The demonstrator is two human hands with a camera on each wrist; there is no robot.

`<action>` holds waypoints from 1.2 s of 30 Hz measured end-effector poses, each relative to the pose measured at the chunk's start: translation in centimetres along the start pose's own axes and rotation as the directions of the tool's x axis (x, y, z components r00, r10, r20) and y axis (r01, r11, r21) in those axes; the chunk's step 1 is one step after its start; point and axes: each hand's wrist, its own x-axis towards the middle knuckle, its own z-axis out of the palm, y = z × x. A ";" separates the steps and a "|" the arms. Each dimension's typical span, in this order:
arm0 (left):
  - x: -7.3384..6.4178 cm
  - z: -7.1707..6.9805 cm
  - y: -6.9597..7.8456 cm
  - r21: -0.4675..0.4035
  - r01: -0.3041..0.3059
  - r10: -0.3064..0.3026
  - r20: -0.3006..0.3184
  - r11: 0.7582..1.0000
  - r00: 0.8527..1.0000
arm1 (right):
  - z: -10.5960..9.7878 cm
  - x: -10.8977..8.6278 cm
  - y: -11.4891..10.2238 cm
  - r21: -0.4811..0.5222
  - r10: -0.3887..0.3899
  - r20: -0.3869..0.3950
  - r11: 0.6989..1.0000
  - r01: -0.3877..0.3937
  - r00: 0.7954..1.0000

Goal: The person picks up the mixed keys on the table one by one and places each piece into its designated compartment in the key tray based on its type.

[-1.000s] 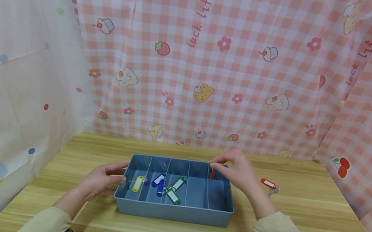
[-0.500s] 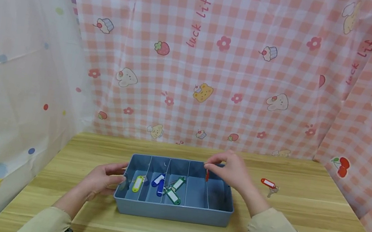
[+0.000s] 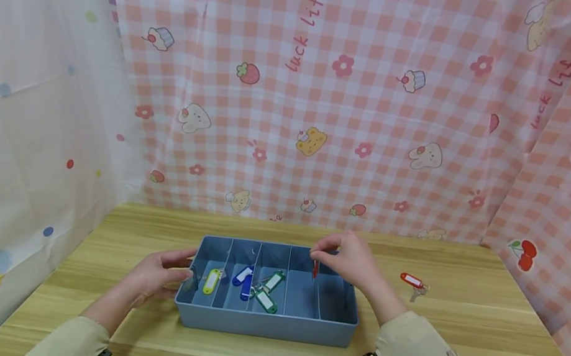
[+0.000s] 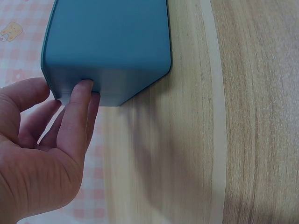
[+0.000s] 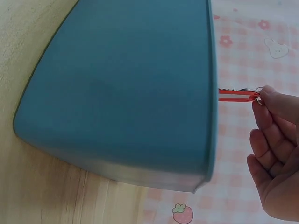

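Note:
My right hand (image 3: pixel 348 258) pinches a red key tag (image 3: pixel 315 268) by its ring end. The tag hangs down over the second compartment from the right of a blue-grey divided box (image 3: pixel 266 326). In the right wrist view a key lies along the red tag (image 5: pixel 236 96), partly hidden behind the box wall. My left hand (image 3: pixel 155 276) touches the box's left end with its fingers, seen up close in the left wrist view. Inside the box lie a yellow key tag (image 3: pixel 211 281), two blue key tags (image 3: pixel 246 288) and two green key tags (image 3: pixel 266 301).
Another red key tag (image 3: pixel 411 280) with a key lies on the wooden table (image 3: pixel 463 334), right of the box. A pink checked cloth (image 3: pixel 304 99) hangs behind the table, and a white patterned cloth (image 3: pixel 38 99) hangs at the left.
My right hand has moved left with the red key tag, from over the rightmost compartment to the one beside it. My left hand and the box look still.

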 end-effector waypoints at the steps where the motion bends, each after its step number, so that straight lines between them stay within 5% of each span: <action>1: 0.0 0.0 0.0 -0.002 0.001 -0.001 -0.001 1.000 1.000 | 0.0 0.0 0.0 -0.002 0.005 0.003 1.000 -0.005 1.000; 12: 0.0 0.0 0.1 -0.002 0.008 -0.008 -0.004 1.000 1.000 | 0.4 0.5 0.2 -0.015 0.056 0.012 0.998 -0.056 0.998; 28: 0.1 0.0 0.0 0.007 0.009 -0.009 -0.005 1.000 1.000 | -0.3 -0.3 -0.3 -0.007 -0.133 0.017 0.991 0.134 0.991; 36: 0.0 0.1 0.2 0.013 0.022 -0.022 -0.013 1.000 1.000 | -0.9 -1.2 0.1 0.015 -0.170 0.034 0.985 0.170 0.985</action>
